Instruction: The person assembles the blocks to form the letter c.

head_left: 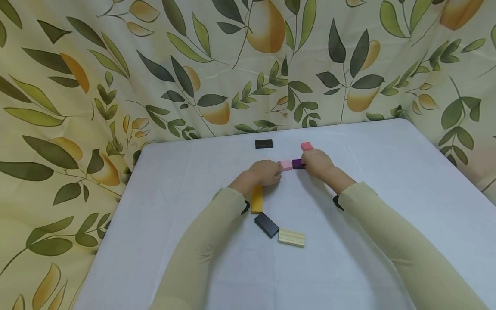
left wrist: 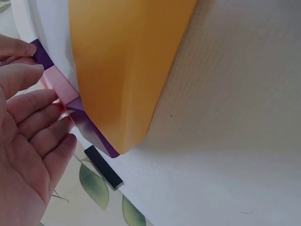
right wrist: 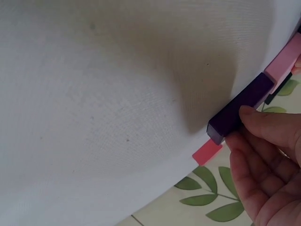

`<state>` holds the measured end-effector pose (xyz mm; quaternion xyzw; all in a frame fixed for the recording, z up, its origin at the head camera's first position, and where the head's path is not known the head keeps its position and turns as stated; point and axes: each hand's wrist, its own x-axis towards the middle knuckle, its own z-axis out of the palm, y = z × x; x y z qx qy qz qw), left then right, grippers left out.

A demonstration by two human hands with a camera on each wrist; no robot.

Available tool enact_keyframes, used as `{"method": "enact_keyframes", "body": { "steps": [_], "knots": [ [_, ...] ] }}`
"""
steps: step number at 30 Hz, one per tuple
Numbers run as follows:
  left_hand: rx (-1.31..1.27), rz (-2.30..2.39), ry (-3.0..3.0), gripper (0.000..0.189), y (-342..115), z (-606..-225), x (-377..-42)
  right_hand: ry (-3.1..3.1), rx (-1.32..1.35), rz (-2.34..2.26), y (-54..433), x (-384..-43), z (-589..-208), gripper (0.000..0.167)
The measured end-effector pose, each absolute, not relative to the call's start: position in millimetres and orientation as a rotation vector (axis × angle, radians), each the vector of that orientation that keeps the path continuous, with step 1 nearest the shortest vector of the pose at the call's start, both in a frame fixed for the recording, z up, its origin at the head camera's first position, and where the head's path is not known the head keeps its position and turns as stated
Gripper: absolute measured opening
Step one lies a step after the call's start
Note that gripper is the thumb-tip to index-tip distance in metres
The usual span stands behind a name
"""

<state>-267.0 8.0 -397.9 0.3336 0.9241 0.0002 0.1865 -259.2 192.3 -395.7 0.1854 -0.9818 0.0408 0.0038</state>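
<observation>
My right hand (head_left: 318, 164) pinches a dark purple block (right wrist: 242, 106) between thumb and fingers. The block's end meets a light pink block (head_left: 286, 165). My left hand (head_left: 264, 172) has thumb and index finger at the light pink block, the other fingers extended behind it in the left wrist view. Under the left wrist lies a yellow block (head_left: 257, 199), large and close in that view. A purple block (left wrist: 89, 127) shows between the yellow and light pink blocks; the left hand hides it in the head view.
A black block (head_left: 266, 224) and a pale wooden block (head_left: 292, 237) continue the curved row toward the front. Further back lie another black block (head_left: 264, 144) and a coral-pink block (head_left: 306, 146), just beyond the right hand. A patterned curtain (head_left: 232, 86) hangs behind the white-covered table (head_left: 174, 193).
</observation>
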Motion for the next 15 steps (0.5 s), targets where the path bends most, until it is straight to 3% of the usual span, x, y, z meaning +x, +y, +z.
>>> {"method": "enact_keyframes", "body": {
  "steps": [15],
  "knots": [
    [0.945,-0.02,2.619,0.046,8.9,-402.4,-270.6,-3.113,0.52,0.083,186.1,-255.5,-393.6,0.014]
  ]
}}
